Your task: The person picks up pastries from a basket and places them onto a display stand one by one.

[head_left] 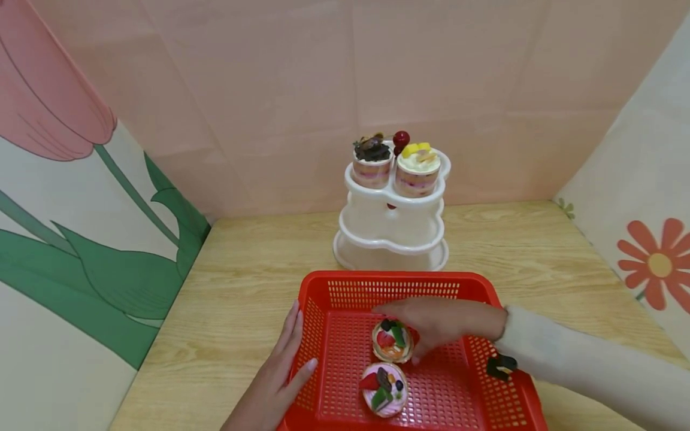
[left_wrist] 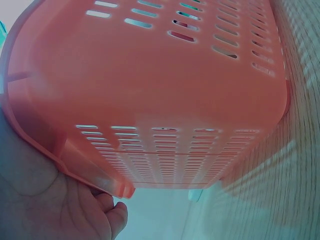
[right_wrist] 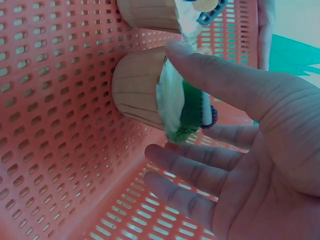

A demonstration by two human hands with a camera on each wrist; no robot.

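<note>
Head view. Red basket [head_left: 396,275] on wood-grain table [head_left: 253,269], in front of white three-tier stand [head_left: 388,244]. On top tier: dark-topped cup [head_left: 372,170] at left, yellow-topped cup [head_left: 417,176] just beside it, cherry [head_left: 401,139] behind and between. In basket: far cupcake [head_left: 393,341], topped with red, green, orange and dark pieces; near cupcake [head_left: 384,390], pink cream below similar pieces, just beside the first. Left hand [head_left: 277,368] at left wall of basket, thumb across rim, fingers along the outside. Right hand [head_left: 436,323], in pale sleeve [head_left: 571,365], over basket interior, close against right side of far cupcake.

Left wrist view. Outer wall of basket in close-up, slots in rows, base on table. Palm of left hand against rim, fingers by corner. Read as grasping basket rim.

Right wrist view. Tan pleated wrapper, white cream, green slice on cupcake at right hand; base against basket floor. Second cupcake just beside, partly cropped. Thumb over edge of topping, remaining fingers spread and apart. Read as loose, without closed grasp. Contact at thumb: cannot tell.
</note>
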